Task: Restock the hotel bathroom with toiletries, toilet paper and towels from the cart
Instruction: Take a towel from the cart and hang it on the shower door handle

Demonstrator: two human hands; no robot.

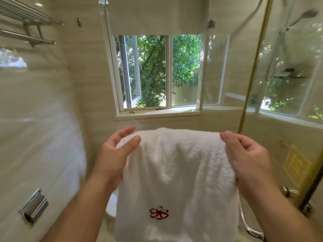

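Since only the head view is given, everything is read from it and placed against the window [157, 70]. Directly below the window's sill, and nearer the camera, a white towel [174, 163] is held up in the air between both hands. Its folded top edge runs level from side to side, parallel to the sill, and its length hangs straight down. A red embroidered emblem [159, 213] is seen low on the front face.

The left hand [118, 154] is placed at the top corner below the window's left side. Its thumb is laid on the front of the cloth and its fairly straight fingers are set behind, so the corner is pinched loosely; motion blur leaves the firmness of the hold uncertain. The right hand [248, 159] is placed at the opposite corner, below the window's right side, with its fingers curled over the top edge and the cloth gripped between them and the palm.

A chrome towel rack [26, 20] is fixed high on the wall, well to the left of the window and above the level of its sill. A toilet-paper holder [34, 206] is mounted far below and left of the window, and a glass shower panel [279, 84] stands to the window's right.

The coming move is judged to turn on the rack's position: it lies up and to the left of the towel, nearer the left hand, so the level top edge would have to be lifted and swung leftward before it could be laid over a bar.
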